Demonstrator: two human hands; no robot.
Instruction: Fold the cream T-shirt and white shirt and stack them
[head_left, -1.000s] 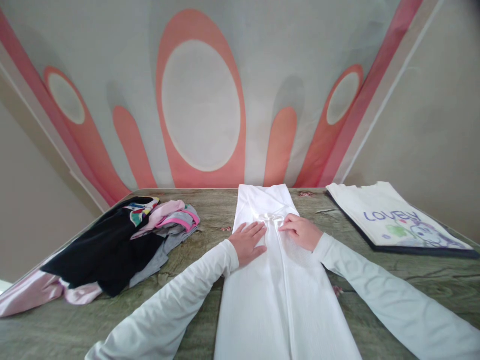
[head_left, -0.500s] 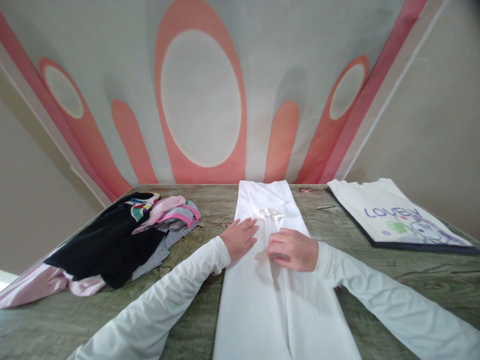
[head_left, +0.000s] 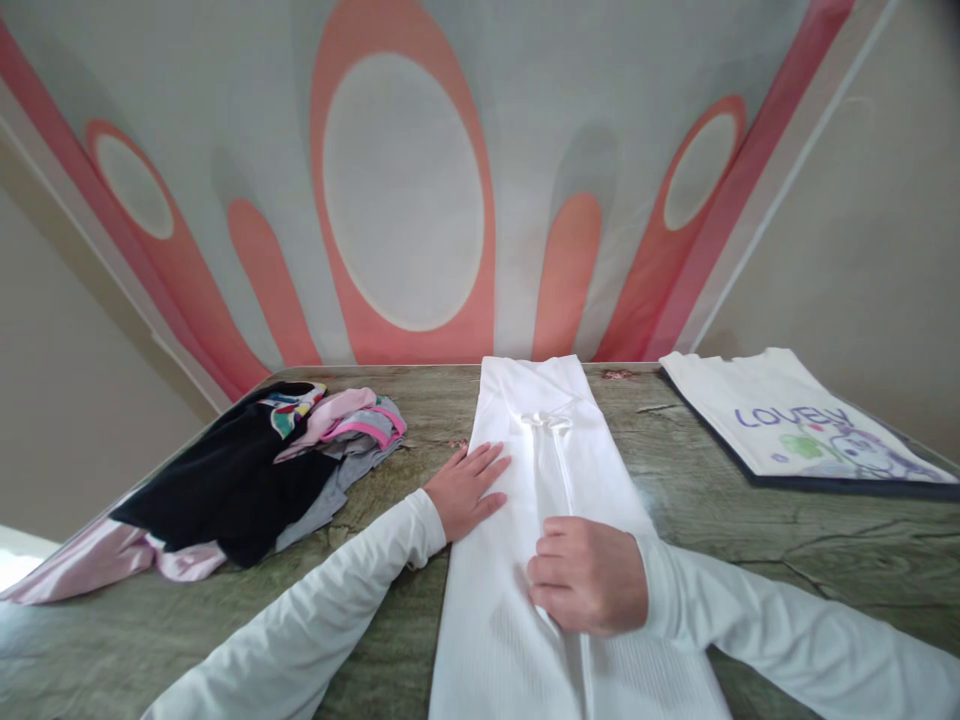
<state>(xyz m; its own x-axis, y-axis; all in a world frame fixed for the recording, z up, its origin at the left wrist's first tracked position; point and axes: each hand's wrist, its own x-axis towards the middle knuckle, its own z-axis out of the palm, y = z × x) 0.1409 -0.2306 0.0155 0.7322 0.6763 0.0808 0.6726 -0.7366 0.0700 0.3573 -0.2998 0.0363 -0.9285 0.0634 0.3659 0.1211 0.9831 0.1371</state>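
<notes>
Nearest me, the white garment [head_left: 491, 640] runs up the middle of the table [head_left: 375, 635], from the bottom edge of my view to the far edge. My right hand [head_left: 589, 577] is closed over its centre, curled on a thin white ribbon [head_left: 564, 475] that enters above my knuckles and shows again below them. Apart from it and slightly farther off, my left hand [head_left: 466, 492] lies flat, fingers spread along the garment's left edge, gripping nothing. By my judgement the garment is partly in order: it lies long and narrow with fairly straight sides that look turned in, and no fold crosses its length yet; the middle stays creased around the ribbon. The cloth looks soft, finely ribbed near me and smoother beyond, where a small, slightly shiny bow [head_left: 546, 421] sits and the layers overlap on a slant. To the left, a black shirt [head_left: 225, 490] slumps in a loose heap with pink cloth [head_left: 101, 570] and grey cloth [head_left: 319, 510], all unfolded. To the right, a white shirt [head_left: 750, 390] lettered "LOVELY" rests flat and squared on something dark [head_left: 840, 487], apparently folded. The table has a wood-grain look, and a wall [head_left: 270, 60] with rounded coral shapes rises behind.
</notes>
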